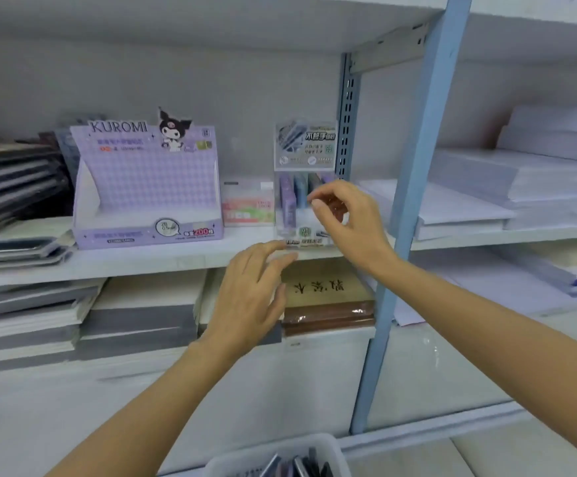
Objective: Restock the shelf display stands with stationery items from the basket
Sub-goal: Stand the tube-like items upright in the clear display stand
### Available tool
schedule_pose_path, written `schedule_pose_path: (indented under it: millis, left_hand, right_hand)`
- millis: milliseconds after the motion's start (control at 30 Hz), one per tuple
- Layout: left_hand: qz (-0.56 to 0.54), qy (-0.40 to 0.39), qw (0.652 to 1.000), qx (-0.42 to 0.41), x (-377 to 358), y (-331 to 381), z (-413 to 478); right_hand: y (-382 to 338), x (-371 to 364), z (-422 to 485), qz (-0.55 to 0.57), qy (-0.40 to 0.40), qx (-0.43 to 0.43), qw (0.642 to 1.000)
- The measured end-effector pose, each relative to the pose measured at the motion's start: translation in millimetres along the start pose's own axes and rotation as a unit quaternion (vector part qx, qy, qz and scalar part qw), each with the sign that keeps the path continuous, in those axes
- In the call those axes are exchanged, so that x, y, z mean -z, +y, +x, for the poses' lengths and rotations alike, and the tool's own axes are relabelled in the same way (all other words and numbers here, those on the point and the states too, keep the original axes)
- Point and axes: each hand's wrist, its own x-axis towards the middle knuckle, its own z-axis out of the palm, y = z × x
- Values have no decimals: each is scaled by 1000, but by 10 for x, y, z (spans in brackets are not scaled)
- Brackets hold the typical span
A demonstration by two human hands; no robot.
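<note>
A clear display stand [306, 187] with a printed header card stands on the middle shelf [163, 259] and holds several upright purple and blue stationery packs [287, 197]. My right hand [343, 218] is at the stand's front opening, thumb and forefinger pinching what looks like a thin clear-wrapped pack; the pack itself is hard to make out. My left hand [252, 290] is spread with straight fingers, its fingertips at the stand's lower front edge. The white basket [225, 461] shows at the bottom edge with several dark packs [300, 466] inside.
A purple Kuromi cardboard stand [149, 187] with nothing visible in its tray sits left of a small pink and green box [248, 206]. Stacks of notebooks fill the lower shelf and far left. A blue upright post [407, 215] rises just right of my right hand; paper reams lie beyond it.
</note>
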Motion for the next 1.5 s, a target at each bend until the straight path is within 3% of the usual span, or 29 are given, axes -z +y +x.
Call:
schedule_pose_path:
  millis: [67,200,400,533,700,800,1000,1167,1300,1433,1500]
  left_hand:
    - [-18,-1,1000,24,-84,2,-309]
    - [-90,-151,978,113,-377,34,-1123]
    - [-141,-433,849,268,-951,122,-2351]
    - [-141,-517,778,329,-1255,165,-3046]
    - [-146,-459,734,479,-1570,163,-3456]
    - [-149,-432,694,557,-1754,161,-3572]
    - [-154,-334,655,660,-1974,235,-3683]
    - [-193,-307,640,677,-2085,226,-3698]
    - [-225,-305,651,658,-2044,191,-3720]
    - [-281,-282,649,649,-1944,183,-3720]
    - [-313,-263,629,661,-1905,187,-3710]
  right_hand:
    - [-136,-97,-346,49,-56,-4,997]
    - [-85,-518,-1152,92,-216,-79,969]
    - [361,-1205,-2420,79,-432,-205,875]
    - [680,-1518,-3134,39,-547,-253,797]
    - [878,-1706,-3837,16,-647,-269,713]
    - [931,-1798,-4109,-8,-678,-250,691]
    - [996,-1906,-4353,-23,-662,-230,713]
    - [1033,-1889,-4375,8,-647,-207,733]
    - [985,-1842,-4393,27,-629,-175,757]
    - [950,-1864,-4412,-1,-660,-128,740]
    - [954,-1885,-4419,6,-661,-153,735]
